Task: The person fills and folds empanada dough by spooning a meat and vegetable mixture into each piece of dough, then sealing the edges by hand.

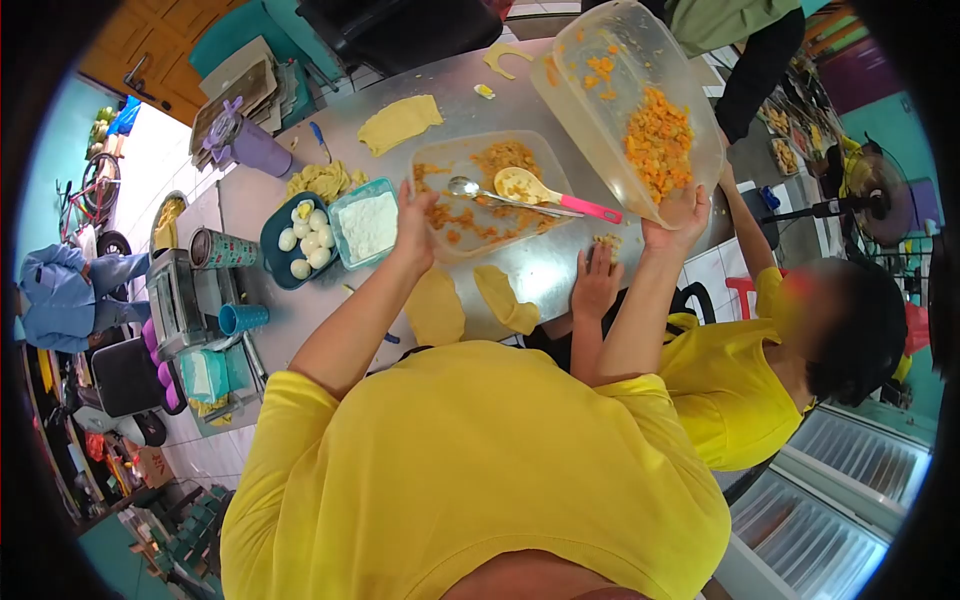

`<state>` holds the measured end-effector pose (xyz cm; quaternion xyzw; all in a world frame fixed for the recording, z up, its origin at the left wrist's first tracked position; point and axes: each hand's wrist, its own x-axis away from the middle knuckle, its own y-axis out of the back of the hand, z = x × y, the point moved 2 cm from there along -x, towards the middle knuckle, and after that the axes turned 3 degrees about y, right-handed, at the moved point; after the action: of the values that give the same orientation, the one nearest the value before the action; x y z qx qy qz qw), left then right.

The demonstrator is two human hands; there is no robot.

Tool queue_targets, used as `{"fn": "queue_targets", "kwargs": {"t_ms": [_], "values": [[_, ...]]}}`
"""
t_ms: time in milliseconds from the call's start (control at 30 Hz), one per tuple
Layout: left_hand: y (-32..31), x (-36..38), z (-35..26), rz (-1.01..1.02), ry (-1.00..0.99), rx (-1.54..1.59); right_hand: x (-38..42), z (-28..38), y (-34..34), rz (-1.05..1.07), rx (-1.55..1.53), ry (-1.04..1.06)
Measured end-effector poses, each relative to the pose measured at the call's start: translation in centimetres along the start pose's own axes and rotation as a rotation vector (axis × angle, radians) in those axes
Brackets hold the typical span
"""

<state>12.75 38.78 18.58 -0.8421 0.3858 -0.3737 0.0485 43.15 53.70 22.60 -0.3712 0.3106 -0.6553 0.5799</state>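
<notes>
My right hand grips the near end of a large clear tub, which is tilted up and holds an orange chopped filling. My left hand is closed on the left edge of a flatter clear container on the table. Patches of the same filling lie in that container. A spoon with a pink handle and a metal utensil rest across it. Just left of my left hand are a square tub of white powder and a blue bowl of peeled eggs.
Dough sheets lie on the metal table, two more near my body. At left are a purple tumbler, a patterned cup and a pasta machine. A person in yellow sits close at right, one hand on the table; another person stands beyond.
</notes>
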Motion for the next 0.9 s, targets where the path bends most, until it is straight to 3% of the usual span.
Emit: {"fn": "queue_targets", "kwargs": {"t_ms": [233, 367, 433, 533, 667, 733, 767, 833, 867, 900], "values": [[-3.3, -3.4, 1.7, 0.043, 0.202, -0.120, 1.1, -0.8, -0.7, -0.018, 0.010, 0.019], [-1.8, -8.3, 3.6, 0.111, 0.131, -0.140, 1.9, -1.3, -0.6, -0.010, 0.048, -0.001], [-0.4, -11.2, 4.5, 0.243, 0.156, -0.052, 2.2, -1.5, -0.9, -0.038, 0.103, -0.012], [1.5, -13.1, 4.3, 0.099, 0.084, -0.116, 2.9, -2.2, -1.7, 0.005, 0.117, -0.073], [-0.4, -4.8, -3.3, 0.044, 0.020, -0.226, 3.5, -5.0, -1.4, 0.073, 0.128, -0.119], [1.3, -3.7, -5.7, 0.568, 0.104, -0.073, 4.0, -7.1, -1.3, 0.190, 0.152, -0.315], [2.4, -2.7, -6.6, 0.563, 0.101, -0.073, 5.2, -7.5, -2.7, 0.192, 0.150, -0.320], [5.2, -0.7, -7.4, 0.459, 0.187, -0.083, 7.8, -8.4, -5.1, 0.143, 0.429, -0.427], [7.1, 0.1, -7.6, 0.451, 0.190, -0.089, 7.5, -11.0, -4.1, 0.275, 0.207, -0.502], [9.3, 0.7, -7.8, 0.383, 0.175, -0.149, 7.4, -12.2, -2.6, 0.273, 0.196, -0.503]]}}
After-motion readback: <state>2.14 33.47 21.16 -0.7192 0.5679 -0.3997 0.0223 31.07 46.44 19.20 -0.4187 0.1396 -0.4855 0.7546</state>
